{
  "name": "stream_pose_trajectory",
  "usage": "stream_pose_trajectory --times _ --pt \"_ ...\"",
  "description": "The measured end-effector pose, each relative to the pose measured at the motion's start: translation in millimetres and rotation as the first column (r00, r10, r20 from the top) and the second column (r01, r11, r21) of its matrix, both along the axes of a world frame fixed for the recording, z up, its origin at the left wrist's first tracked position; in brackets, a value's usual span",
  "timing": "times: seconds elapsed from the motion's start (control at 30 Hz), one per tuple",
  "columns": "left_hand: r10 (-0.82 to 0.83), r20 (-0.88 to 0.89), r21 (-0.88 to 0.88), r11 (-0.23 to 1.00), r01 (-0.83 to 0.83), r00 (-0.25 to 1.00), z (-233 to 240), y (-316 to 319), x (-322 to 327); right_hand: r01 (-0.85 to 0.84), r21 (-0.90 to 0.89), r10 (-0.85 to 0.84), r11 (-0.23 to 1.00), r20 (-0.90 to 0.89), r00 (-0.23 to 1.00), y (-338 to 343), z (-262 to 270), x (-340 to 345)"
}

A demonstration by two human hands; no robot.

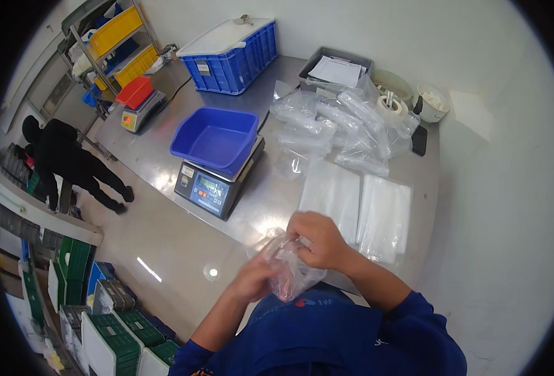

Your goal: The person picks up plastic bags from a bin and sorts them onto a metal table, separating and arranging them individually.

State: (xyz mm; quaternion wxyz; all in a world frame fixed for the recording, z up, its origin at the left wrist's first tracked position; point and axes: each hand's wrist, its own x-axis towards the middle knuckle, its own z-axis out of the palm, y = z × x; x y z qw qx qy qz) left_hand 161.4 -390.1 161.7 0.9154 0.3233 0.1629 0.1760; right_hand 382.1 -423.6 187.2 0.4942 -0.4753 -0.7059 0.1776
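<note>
A clear plastic bag (pixel 300 277) is crumpled between my two hands, just in front of my body at the near edge of the metal table. My right hand (pixel 321 239) pinches the bag's upper part in its fingers. Lower and to the left, my left hand (pixel 256 279) grips the side of the bag, its fingers partly covered by plastic. Something pinkish shows through the film; whether it is my fingers or contents I cannot tell. Beyond my right hand lie two flat stacks of clear bags, a left stack (pixel 331 195) and a right stack (pixel 385 216).
A digital scale (pixel 211 188) carries a blue plastic tub (pixel 216 136). Loose clear bags (pixel 347 127) lie heaped before a grey tray (pixel 307 80). A lidded blue crate (pixel 234 70) and a second scale (pixel 133 117) stand farther off. A person (pixel 65 150) is at left.
</note>
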Motion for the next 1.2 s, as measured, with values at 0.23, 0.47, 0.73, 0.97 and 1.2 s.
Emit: stream_pose_trajectory --times 0.23,0.47,0.73,0.97,1.2 --pt "0.897 0.116 0.993 -0.091 -0.079 0.427 -20 64 7 0.56 0.219 -0.57 0.799 -0.02 0.821 12 -4 20" --pt "0.819 -0.108 0.79 0.414 -0.452 0.563 -60 85 -35 -0.504 -0.38 -0.01 0.775 -0.806 0.592 -9 -17 19" --pt "0.022 0.251 -0.057 0.998 -0.008 0.968 -16 16 -15 -0.683 -0.244 -0.155 0.689 -0.97 0.19 1 -105 50" --pt "0.38 0.355 -0.525 0.837 -0.155 0.854 -7 19 -11 0.028 -0.418 -0.153 0.908 -0.267 0.952 2 -99 9" --pt "0.878 -0.274 0.928 0.349 -0.133 0.392 -64 48 -21 0.365 -0.039 -0.363 0.93 0.052 0.93 33 -42 21"
